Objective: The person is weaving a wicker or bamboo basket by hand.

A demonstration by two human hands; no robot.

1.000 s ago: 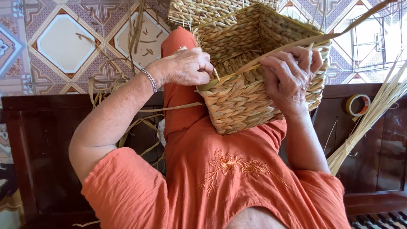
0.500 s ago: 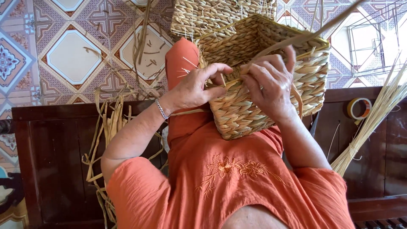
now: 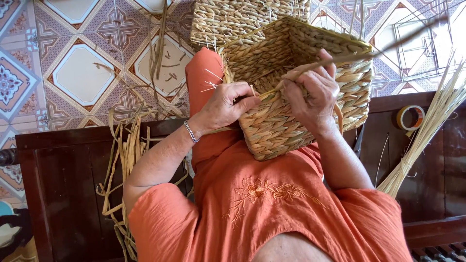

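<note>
A square woven straw basket [image 3: 281, 131] rests tilted on my lap, its open mouth facing away from me. My left hand [image 3: 225, 106], with a silver bracelet at the wrist, grips the basket's near left rim. Fingers of my right hand [image 3: 313, 94] pinch a long flat straw strand [image 3: 359, 56] at the near rim; the strand runs up to the right across the basket's mouth. I wear orange clothes with embroidery on the chest.
A second woven basket [image 3: 228, 19] stands on the patterned tile floor beyond my knee. Loose straw strips [image 3: 124, 165] hang over the dark wooden bench at left. A tied straw bundle [image 3: 427, 131] and a roll of tape [image 3: 410, 117] lie at right.
My left hand slid along the rim toward the basket's near corner. The right hand moved from the basket's right side to the near rim, holding the strand. The view shifted, showing more straw at left.
</note>
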